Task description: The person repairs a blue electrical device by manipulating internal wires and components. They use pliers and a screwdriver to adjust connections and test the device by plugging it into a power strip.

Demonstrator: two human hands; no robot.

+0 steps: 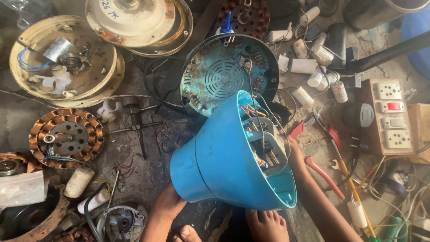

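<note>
We observe the left hand (168,207) gripping the narrow end of the blue conical housing (224,161), tilted on the floor, while the right hand (295,157) steadies its open rim beside the red pliers (322,172).

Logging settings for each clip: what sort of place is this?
Probably a small electrical repair workshop, working on the floor: copper motor windings, pliers, a socket board, and an opened blue housing with wiring exposed.
</note>
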